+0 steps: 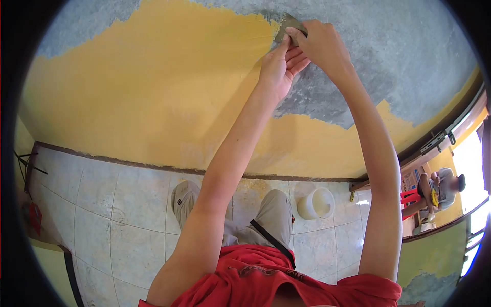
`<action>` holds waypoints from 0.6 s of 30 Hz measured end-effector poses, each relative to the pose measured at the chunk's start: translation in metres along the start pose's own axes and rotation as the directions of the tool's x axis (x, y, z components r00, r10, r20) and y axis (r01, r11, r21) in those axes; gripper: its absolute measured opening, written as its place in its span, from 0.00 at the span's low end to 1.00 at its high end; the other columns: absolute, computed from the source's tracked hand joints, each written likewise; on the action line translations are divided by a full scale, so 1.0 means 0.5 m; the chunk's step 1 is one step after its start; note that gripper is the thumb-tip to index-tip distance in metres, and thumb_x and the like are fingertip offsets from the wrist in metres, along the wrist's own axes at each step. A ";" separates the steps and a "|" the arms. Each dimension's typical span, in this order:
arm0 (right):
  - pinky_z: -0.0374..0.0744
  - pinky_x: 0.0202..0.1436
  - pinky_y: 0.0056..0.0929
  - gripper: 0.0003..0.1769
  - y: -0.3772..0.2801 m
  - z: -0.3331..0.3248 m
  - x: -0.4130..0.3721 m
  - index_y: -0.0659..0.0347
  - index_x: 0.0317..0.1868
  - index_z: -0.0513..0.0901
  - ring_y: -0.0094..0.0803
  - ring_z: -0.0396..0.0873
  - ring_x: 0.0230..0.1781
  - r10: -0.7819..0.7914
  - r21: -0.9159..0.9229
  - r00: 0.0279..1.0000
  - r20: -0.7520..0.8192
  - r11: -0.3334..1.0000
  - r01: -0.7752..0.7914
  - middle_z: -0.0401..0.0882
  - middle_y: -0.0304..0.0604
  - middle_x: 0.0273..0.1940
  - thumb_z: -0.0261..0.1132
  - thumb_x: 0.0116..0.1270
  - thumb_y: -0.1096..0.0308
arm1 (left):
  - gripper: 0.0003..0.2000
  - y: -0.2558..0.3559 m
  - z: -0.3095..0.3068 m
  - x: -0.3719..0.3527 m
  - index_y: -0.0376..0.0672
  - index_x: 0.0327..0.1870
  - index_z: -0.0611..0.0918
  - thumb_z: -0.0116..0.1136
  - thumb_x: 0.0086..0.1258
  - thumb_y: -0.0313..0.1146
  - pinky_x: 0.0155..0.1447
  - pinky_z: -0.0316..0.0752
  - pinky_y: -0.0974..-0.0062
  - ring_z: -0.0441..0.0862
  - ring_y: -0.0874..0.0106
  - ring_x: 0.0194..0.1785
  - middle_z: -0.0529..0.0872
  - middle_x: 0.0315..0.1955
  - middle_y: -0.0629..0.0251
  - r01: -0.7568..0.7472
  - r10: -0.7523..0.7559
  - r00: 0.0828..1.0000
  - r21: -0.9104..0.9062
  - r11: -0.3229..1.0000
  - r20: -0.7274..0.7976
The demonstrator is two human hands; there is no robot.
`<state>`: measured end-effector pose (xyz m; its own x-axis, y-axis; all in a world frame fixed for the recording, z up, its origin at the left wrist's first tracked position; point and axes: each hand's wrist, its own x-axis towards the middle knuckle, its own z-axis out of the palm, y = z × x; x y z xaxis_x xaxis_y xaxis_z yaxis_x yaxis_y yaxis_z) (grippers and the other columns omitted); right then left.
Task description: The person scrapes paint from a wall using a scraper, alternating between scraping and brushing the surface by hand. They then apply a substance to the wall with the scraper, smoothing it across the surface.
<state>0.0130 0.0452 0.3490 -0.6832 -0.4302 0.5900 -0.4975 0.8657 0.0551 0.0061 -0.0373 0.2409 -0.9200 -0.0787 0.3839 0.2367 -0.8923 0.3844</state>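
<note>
A flat, dull grey scraper [291,26] is against the wall at the top of the view, where yellow paint meets bare grey plaster. My right hand [323,45] grips its right side, the thumb lying across its face. From below, my left hand [280,67] has its thumb on the scraper's lower edge, palm partly turned to me. The other left fingers reach right, just beneath my right hand, and their hold behind the scraper is partly hidden. Yellow paint [169,82] covers the wall left and below; rough grey plaster [388,56] shows to the right.
On the tiled floor [138,215], a whitish bucket [316,203] stands near my right foot. A door frame [434,146] with a latch is at the right. Beyond it sits a person [446,189] on a red chair. Dark thin legs of a stand [28,166] are far left.
</note>
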 end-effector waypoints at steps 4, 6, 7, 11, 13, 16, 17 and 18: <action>0.82 0.33 0.47 0.24 -0.006 -0.001 0.006 0.65 0.34 0.84 0.53 0.85 0.33 -0.006 -0.074 1.000 -0.030 0.997 0.004 0.85 0.54 0.29 0.62 0.67 0.47 | 0.14 -0.010 -0.005 0.011 0.41 0.50 0.78 0.54 0.77 0.42 0.54 0.86 0.73 0.85 0.71 0.50 0.85 0.45 0.62 0.008 -0.006 1.000 -0.120 0.993 0.017; 0.82 0.33 0.47 0.24 -0.019 -0.010 0.008 0.65 0.34 0.84 0.53 0.85 0.33 -0.026 -0.117 0.999 -0.018 0.993 0.024 0.85 0.53 0.29 0.62 0.67 0.47 | 0.14 -0.017 -0.002 0.011 0.41 0.50 0.78 0.55 0.76 0.43 0.52 0.86 0.74 0.85 0.72 0.49 0.85 0.45 0.64 -0.012 0.015 1.000 -0.149 0.989 0.020; 0.83 0.33 0.47 0.25 -0.027 -0.017 0.011 0.65 0.34 0.84 0.53 0.86 0.33 -0.009 -0.122 1.000 0.003 0.992 0.010 0.85 0.53 0.29 0.62 0.67 0.47 | 0.14 -0.020 0.000 0.013 0.42 0.50 0.78 0.56 0.76 0.43 0.51 0.86 0.75 0.85 0.73 0.48 0.85 0.44 0.65 -0.031 0.035 0.999 -0.176 0.984 0.022; 0.83 0.34 0.47 0.25 -0.038 -0.021 0.013 0.64 0.34 0.84 0.51 0.86 0.34 0.019 -0.174 1.000 0.011 0.985 -0.017 0.85 0.52 0.31 0.62 0.67 0.46 | 0.14 -0.023 0.000 0.017 0.43 0.49 0.79 0.56 0.75 0.44 0.52 0.86 0.73 0.85 0.74 0.47 0.86 0.43 0.67 -0.039 0.043 0.999 -0.213 0.976 0.013; 0.83 0.35 0.47 0.25 -0.030 -0.015 0.017 0.64 0.34 0.84 0.52 0.86 0.34 0.028 -0.112 0.999 0.034 0.993 -0.024 0.86 0.52 0.31 0.63 0.67 0.46 | 0.13 -0.020 0.002 0.011 0.44 0.49 0.80 0.56 0.75 0.44 0.51 0.85 0.73 0.85 0.74 0.47 0.86 0.43 0.66 -0.048 0.046 0.999 -0.159 0.986 -0.017; 0.83 0.35 0.47 0.25 -0.028 -0.004 0.015 0.64 0.34 0.84 0.52 0.86 0.35 0.047 -0.062 0.998 0.036 0.997 -0.045 0.86 0.53 0.32 0.63 0.66 0.46 | 0.15 0.003 0.007 -0.001 0.38 0.47 0.80 0.53 0.78 0.43 0.52 0.85 0.73 0.85 0.72 0.45 0.86 0.40 0.62 -0.037 0.028 0.994 -0.083 0.996 -0.103; 0.83 0.36 0.47 0.25 -0.031 0.001 0.015 0.64 0.35 0.84 0.53 0.86 0.35 0.052 -0.069 0.999 0.017 0.996 -0.050 0.86 0.53 0.32 0.63 0.66 0.46 | 0.15 0.008 0.008 -0.002 0.38 0.47 0.80 0.53 0.78 0.43 0.52 0.85 0.73 0.85 0.72 0.45 0.86 0.40 0.62 -0.035 0.026 0.994 -0.086 0.996 -0.107; 0.83 0.36 0.47 0.25 -0.032 0.003 0.014 0.64 0.35 0.84 0.53 0.86 0.35 0.051 -0.069 0.998 0.022 0.996 -0.049 0.86 0.53 0.32 0.63 0.66 0.46 | 0.15 0.013 0.009 -0.002 0.38 0.47 0.80 0.53 0.78 0.42 0.52 0.85 0.72 0.85 0.71 0.45 0.86 0.40 0.62 -0.029 0.020 0.995 -0.088 0.996 -0.100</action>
<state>0.0153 0.0281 0.3511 -0.7191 -0.3911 0.5744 -0.4251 0.9015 0.0816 0.0101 -0.0411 0.2470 -0.9418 -0.1410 0.3053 0.2351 -0.9252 0.2979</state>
